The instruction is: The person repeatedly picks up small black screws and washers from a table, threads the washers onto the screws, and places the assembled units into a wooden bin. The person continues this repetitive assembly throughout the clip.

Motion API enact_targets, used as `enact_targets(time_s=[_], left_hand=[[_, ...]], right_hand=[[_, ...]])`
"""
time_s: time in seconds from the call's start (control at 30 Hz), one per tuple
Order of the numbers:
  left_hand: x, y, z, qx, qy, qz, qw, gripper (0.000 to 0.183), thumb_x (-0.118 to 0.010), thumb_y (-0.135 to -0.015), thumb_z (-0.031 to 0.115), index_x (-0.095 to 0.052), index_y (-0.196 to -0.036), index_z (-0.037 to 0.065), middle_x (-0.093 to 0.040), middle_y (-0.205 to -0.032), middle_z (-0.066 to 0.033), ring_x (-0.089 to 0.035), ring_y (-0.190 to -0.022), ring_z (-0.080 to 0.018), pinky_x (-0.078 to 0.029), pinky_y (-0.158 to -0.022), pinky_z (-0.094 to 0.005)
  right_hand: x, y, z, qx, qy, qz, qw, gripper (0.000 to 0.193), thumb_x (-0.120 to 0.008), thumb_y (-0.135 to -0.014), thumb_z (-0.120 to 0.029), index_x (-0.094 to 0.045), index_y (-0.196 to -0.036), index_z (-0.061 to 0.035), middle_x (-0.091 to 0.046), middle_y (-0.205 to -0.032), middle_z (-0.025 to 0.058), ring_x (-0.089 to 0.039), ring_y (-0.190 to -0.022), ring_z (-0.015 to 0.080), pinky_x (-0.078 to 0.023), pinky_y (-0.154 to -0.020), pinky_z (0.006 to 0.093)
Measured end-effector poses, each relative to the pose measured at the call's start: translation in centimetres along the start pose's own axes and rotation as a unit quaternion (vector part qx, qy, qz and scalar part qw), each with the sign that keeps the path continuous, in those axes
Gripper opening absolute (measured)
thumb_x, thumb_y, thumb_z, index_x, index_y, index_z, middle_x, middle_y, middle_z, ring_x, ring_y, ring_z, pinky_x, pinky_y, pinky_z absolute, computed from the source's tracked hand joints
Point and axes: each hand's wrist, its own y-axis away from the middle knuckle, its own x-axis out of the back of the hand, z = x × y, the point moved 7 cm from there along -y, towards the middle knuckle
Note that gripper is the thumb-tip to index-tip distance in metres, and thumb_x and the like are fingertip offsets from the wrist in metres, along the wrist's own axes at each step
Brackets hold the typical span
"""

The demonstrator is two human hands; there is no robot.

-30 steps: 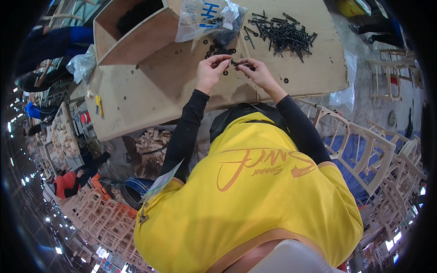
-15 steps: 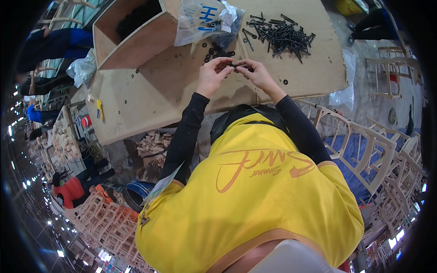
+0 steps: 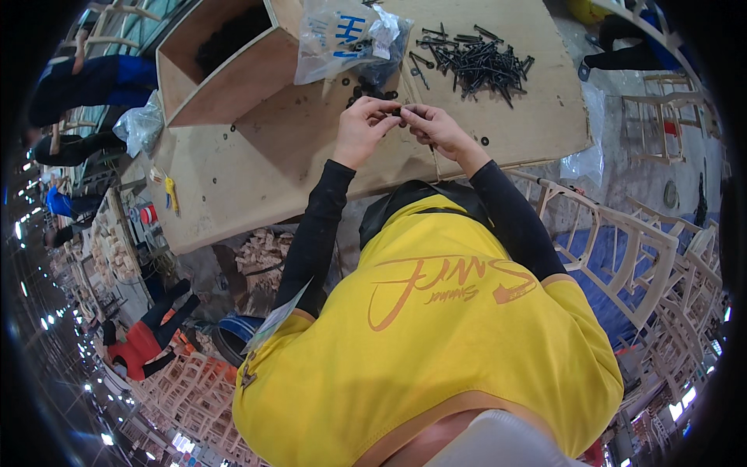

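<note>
Over the cardboard-covered table, my left hand (image 3: 362, 130) and my right hand (image 3: 442, 131) meet fingertip to fingertip. Pinched between them is a small black piece (image 3: 397, 112), which looks like a washer; the fingers cover most of it. A thin dark shank, apparently a black bolt (image 3: 432, 148), pokes out below the curled fingers of my right hand. Just beyond my left hand lie loose black washers (image 3: 384, 93), beside a clear plastic bag (image 3: 331, 47). A heap of black bolts (image 3: 486, 68) lies farther off to the right.
An open wooden box (image 3: 226, 89) with dark contents stands at the table's (image 3: 257, 194) far left. A yellow-handled tool (image 3: 171, 194) lies near its left edge, with crumpled plastic (image 3: 140, 124) beyond. Wooden chair frames (image 3: 615, 241) stand to the right. Other people are at the left and far right.
My right hand's fingers have curled in more, and a dark shank now shows beneath them. My left hand stays nearly in place. People in the background have shifted.
</note>
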Motion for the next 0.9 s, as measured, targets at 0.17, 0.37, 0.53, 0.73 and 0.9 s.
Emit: enact_targets(time_s=[0.17,0.37,0.53,0.73,0.9], left_hand=[[-0.1,0.0,-0.1,0.059,0.073,-0.021,0.995,0.024,-0.072,-0.083,0.004,-0.067,-0.107,0.0,-0.063,-0.099,-0.0038,-0.064,-0.085,-0.0105,-0.051,-0.074,-0.0219],[0.3,-0.2,0.7,0.029,0.021,-0.022,0.999,0.026,-0.072,-0.083,0.004,-0.066,-0.107,-0.001,-0.065,-0.098,-0.0049,-0.064,-0.087,-0.0105,-0.052,-0.075,-0.0222],[0.2,-0.5,0.6,0.026,0.012,-0.027,0.999,0.027,-0.073,-0.083,0.004,-0.066,-0.108,-0.001,-0.066,-0.097,-0.005,-0.064,-0.086,-0.0102,-0.052,-0.075,-0.0221],[0.3,-0.6,0.1,0.057,0.073,-0.029,0.995,0.025,-0.074,-0.082,0.008,-0.068,-0.106,0.0,-0.068,-0.091,-0.0047,-0.064,-0.079,-0.0095,-0.051,-0.064,-0.022],[0.5,-0.7,-0.5,0.071,0.096,-0.039,0.992,0.027,-0.074,-0.082,0.009,-0.067,-0.107,0.0,-0.07,-0.092,-0.0068,-0.065,-0.08,-0.0098,-0.052,-0.065,-0.022]], right_hand=[[-0.3,0.1,-0.2,-0.007,-0.029,-0.022,0.999,0.033,-0.066,-0.091,-0.033,-0.062,-0.111,-0.0063,-0.048,-0.075,-0.0088,-0.038,-0.061,0.0008,-0.028,-0.05,0.0171],[-0.3,0.3,-0.6,-0.005,-0.015,0.009,1.0,0.03,-0.068,-0.09,-0.031,-0.063,-0.106,-0.0062,-0.049,-0.074,-0.0086,-0.039,-0.06,0.0009,-0.029,-0.05,0.0174],[-0.2,0.4,-0.9,-0.011,-0.013,0.014,1.0,0.025,-0.067,-0.09,-0.027,-0.064,-0.103,-0.0059,-0.05,-0.074,-0.0081,-0.039,-0.059,0.0008,-0.029,-0.05,0.0173],[-0.5,0.5,-1.5,-0.009,-0.016,0.016,1.0,0.023,-0.067,-0.09,-0.025,-0.065,-0.101,-0.0045,-0.052,-0.074,-0.0072,-0.041,-0.06,0.001,-0.031,-0.05,0.0171],[-0.6,0.3,-1.7,0.007,-0.004,0.016,1.0,0.025,-0.067,-0.091,-0.024,-0.065,-0.103,-0.0031,-0.053,-0.074,-0.0063,-0.042,-0.061,0.0012,-0.031,-0.051,0.0172]])
